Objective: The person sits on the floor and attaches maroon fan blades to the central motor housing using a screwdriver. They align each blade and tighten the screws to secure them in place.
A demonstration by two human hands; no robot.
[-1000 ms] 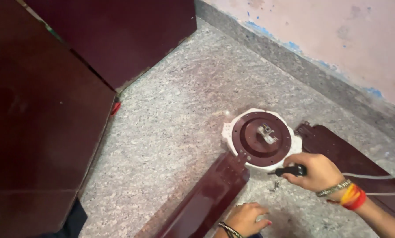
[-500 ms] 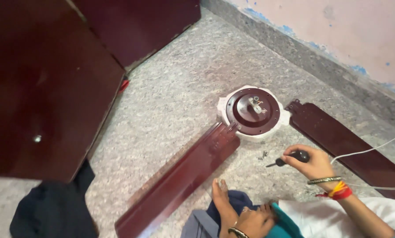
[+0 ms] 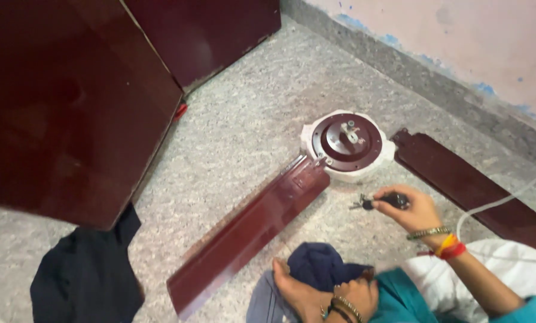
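Person is sitting on a speckled grey stone floor [image 3: 244, 137], working on a ceiling fan that is lying upside down. Right hand [image 3: 414, 210] is clenching a black-handled screwdriver [image 3: 380, 201] in a fist, tip pointing left, hovering just off the floor and near the round white fan motor housing with its maroon centre plate [image 3: 347, 143], not touching it. Left hand [image 3: 316, 294] is resting low by the knee on a dark blue cloth [image 3: 319, 266]; fingers are lying flat and holding nothing as far as I can see, though the wrist is partly hidden behind bangles. One long maroon fan blade [image 3: 250, 230] is lying with its bracket end touching the housing on the near-left side; a second maroon fan blade [image 3: 471, 182] is lying to the right, its end just beside the housing, join too small to judge. My read: blade-to-hub screw stage, tool in hand but not engaged. Next move is calling for seating the tip on a screw at the blade bracket with the blade held steady. A thin white cable [image 3: 507, 200] is running past the right wrist. Big glossy maroon cabinet panels [image 3: 70, 101] are standing left, with a dark garment [image 3: 88, 275] on the floor beneath them.
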